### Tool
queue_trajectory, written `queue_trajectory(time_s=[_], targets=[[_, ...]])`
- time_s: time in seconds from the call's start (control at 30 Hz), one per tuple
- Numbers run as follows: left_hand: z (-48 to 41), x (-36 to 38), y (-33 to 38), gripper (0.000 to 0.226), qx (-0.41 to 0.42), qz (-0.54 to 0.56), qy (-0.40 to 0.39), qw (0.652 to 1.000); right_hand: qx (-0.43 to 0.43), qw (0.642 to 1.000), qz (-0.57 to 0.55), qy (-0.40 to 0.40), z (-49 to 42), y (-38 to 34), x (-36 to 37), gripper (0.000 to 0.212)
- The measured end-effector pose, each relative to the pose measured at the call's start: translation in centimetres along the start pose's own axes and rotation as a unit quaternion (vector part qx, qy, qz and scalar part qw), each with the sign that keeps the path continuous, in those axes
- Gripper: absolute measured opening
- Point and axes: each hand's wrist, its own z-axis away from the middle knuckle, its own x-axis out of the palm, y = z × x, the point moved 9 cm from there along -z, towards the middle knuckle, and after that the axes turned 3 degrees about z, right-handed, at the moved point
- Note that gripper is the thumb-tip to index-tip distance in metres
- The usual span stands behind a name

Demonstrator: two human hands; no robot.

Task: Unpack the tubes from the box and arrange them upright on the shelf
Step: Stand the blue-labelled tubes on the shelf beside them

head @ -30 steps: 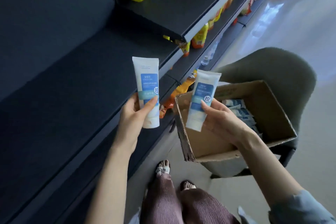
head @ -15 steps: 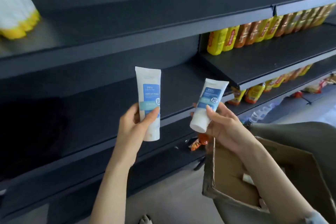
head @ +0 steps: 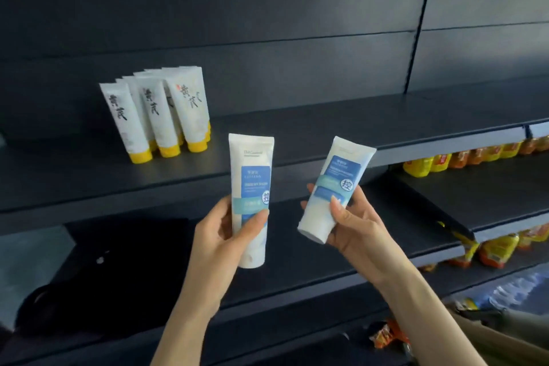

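My left hand [head: 218, 239] grips a white tube with a blue label [head: 252, 187], held upright with its cap down. My right hand [head: 353, 229] grips a second, matching tube [head: 337, 184], tilted to the right with its cap toward the lower left. Both tubes hang in front of the dark shelf [head: 312, 134], a little below its front edge. The box is out of view.
Several white tubes with yellow caps [head: 157, 116] stand upright at the left of the same shelf. Yellow and orange packets [head: 475, 157] fill the lower shelves at the right. A dark bag [head: 113, 270] lies on the lower shelf at the left.
The view has swung up from the box to the upper shelf. Both hands have risen with their tubes, and the yellow-capped tubes have come into view.
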Motion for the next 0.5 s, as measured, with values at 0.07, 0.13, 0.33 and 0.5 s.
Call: queue_trajectory(time_s=[0.07, 0.13, 0.33, 0.5], targets=[[-0.7, -2.6, 1.8, 0.048, 0.025, -0.006, 0.019, 0.999, -0.015, 0.999, -0.034, -0.017, -1.6, -0.2, 2.4, 0.054], [-1.2, -4.9, 3.2, 0.046, 0.044, -0.003, 0.039, 0.998, -0.028, 0.997, -0.07, -0.032, -3.1, -0.5, 4.5, 0.047], [-2.2, -10.1, 7.1, 0.034, 0.106, 0.015, 0.085, 0.991, -0.067, 0.994, -0.075, -0.044, -8.5, -2.0, 7.9, 0.04], [-3.3, -12.1, 9.6, 0.033, 0.145, 0.006, 0.116, 0.983, -0.1, 0.994, 0.001, -0.031, -15.1, -4.0, 8.7, 0.041]])
